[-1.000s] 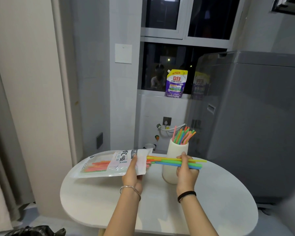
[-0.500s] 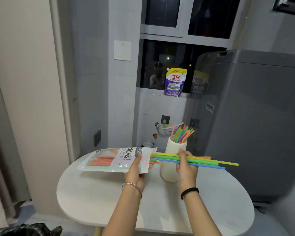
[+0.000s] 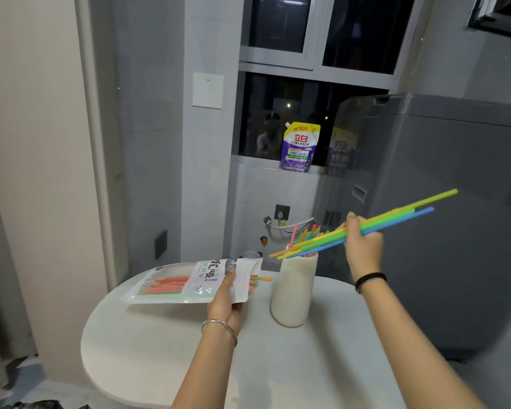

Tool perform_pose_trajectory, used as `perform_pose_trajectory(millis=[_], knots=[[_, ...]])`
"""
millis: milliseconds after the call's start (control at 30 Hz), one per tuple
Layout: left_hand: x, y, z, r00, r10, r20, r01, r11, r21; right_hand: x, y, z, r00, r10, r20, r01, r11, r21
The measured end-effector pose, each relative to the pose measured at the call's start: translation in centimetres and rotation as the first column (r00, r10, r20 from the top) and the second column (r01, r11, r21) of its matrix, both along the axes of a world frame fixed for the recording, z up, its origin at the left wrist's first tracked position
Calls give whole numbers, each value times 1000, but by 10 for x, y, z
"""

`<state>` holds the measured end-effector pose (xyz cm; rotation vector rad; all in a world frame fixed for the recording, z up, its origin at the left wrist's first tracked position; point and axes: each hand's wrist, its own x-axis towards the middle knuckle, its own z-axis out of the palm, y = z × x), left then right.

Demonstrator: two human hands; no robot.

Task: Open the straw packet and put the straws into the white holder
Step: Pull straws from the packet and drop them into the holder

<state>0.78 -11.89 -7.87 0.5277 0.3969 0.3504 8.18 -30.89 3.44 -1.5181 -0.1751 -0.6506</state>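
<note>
Your right hand pinches the straws; tip their left ends down into the white holder. Your left hand grips the packet.

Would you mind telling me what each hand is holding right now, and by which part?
The left hand holds the straw packet near its open end; the right hand grips a bunch of straws about mid-length.

Dim indoor light, dark night window, wide-angle bending at edges, soft focus.
</note>
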Motion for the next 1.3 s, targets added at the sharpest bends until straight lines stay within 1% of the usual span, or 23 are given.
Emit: perform_pose_trajectory(millis=[100, 200, 333, 433, 533, 700, 800, 900, 967, 1033, 1100, 1133, 1233, 1300], knots=[[4, 0, -3, 1000, 9, -14, -9, 1000, -4, 13, -3, 18, 998, 7, 56, -1, 994, -110], [6, -2, -4, 999, 19, -26, -20, 1000, -12, 21, -2, 30, 995, -12, 98, 33, 977, -211], [6, 0, -2, 999, 28, -25, -28, 999, -20, 28, 1, 46, 986, -65, 156, 109, 949, -296], [5, -1, -2, 999, 36, -27, -36, 999, -30, 35, 1, 56, 983, -79, 165, 137, 918, -372], [5, -2, -1, 998, 46, -33, -47, 998, -35, 41, 5, 59, 992, -53, 119, 104, 870, -481], [4, -5, 0, 999, 49, -19, -50, 998, -37, 46, 24, 52, 996, 21, 81, 40, 729, -684], [4, -6, 0, 999, 38, -33, -38, 999, -22, 52, 33, 44, 1000, 22, -3, -17, 665, -746], [5, -4, -1, 998, 46, -36, -47, 999, -24, 59, 37, 36, 993, -10, -116, -90, 577, -812], [5, -3, -1, 998, 52, -29, -53, 998, -25, 62, 37, 29, 981, -35, -192, -143, 538, -831], [5, -2, -1, 998, 54, -29, -54, 998, -26, 64, 35, 24, 970, -53, -237, -168, 555, -814], [4, -1, -1, 998, 55, -26, -56, 998, -26, 64, 34, 22, 968, -41, -248, -171, 614, -771], [4, -1, -1, 998, 59, -24, -60, 998, -28, 65, 34, 22, 975, -19, -221, -157, 647, -746], [4, -1, 0, 998, 61, -25, -62, 997, -35, 64, 32, 22, 997, 48, -61, -77, 742, -666], [4, -2, 0, 998, 57, -34, -58, 998, -33, 60, 31, 22, 997, 82, 4, -63, 790, -610]])
